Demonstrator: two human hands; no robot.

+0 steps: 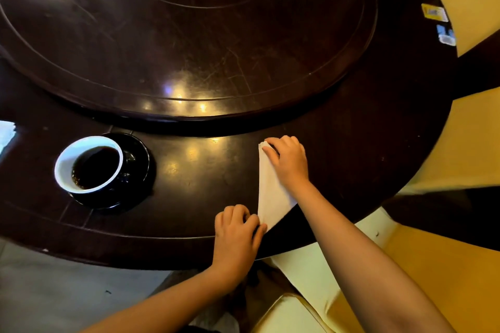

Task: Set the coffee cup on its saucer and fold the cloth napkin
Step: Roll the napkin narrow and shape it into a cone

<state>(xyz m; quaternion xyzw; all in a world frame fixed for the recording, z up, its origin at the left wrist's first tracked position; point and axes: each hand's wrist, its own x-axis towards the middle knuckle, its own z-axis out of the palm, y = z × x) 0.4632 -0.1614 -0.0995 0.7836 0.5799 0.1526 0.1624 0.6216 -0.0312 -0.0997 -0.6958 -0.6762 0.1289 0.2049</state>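
Already the coffee cup (88, 164) is sitting on its saucer (136, 170), a black dish at the left of the table's near rim; the cup is white inside, dark outside, and holding dark coffee. It is resting toward the saucer's left side, so more of the dish is showing on the right. Well to the right, the cloth napkin (270, 194) is lying flat on the dark wood as a long, narrow white shape, its far end pointing toward the raised turntable and its near end reaching the table edge. The right hand (288, 161) is pressing down on the napkin's far end, fingers together and flat on the cloth, forearm crossing the napkin's right side. The left hand (238, 235) is working at the near tip, fingers curled and thumb pinching the cloth's corner against the tabletop. Beyond both, the large round turntable (189, 30) is filling the middle of the table (189, 240), its polished surface catching spots of light. Two small packets (435, 12) are lying at the far right edge. Yellow chair covers (473, 143) are showing around the table on the right.
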